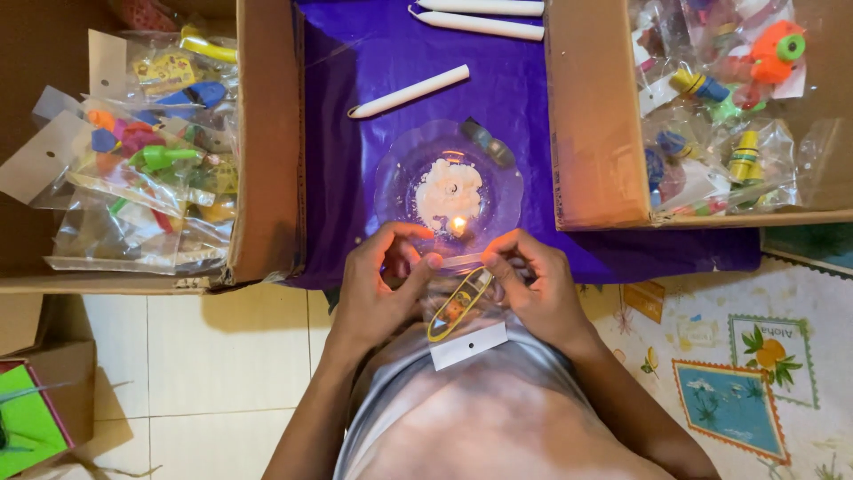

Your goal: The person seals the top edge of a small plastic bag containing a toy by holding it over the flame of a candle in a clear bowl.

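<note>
Head view: you look straight down at both hands over a purple sheet (533,116).
Left hand (378,289): your fingers pinch the left end of a small clear packet (459,307).
Right hand (536,289): your fingers pinch the packet's right top edge.
Packet: clear bag with a yellow toy inside and a white card header, held between both hands, just this side of the flame.
Candle flame (458,225): lit, sits in a clear plate (400,169) with a white wax pool (449,191).
Candles (409,92): white sticks lie on the purple sheet beyond the plate.
Left box (267,133): cardboard, full of bagged toys.
Right box (591,116): cardboard, also holds bagged toys.
</note>
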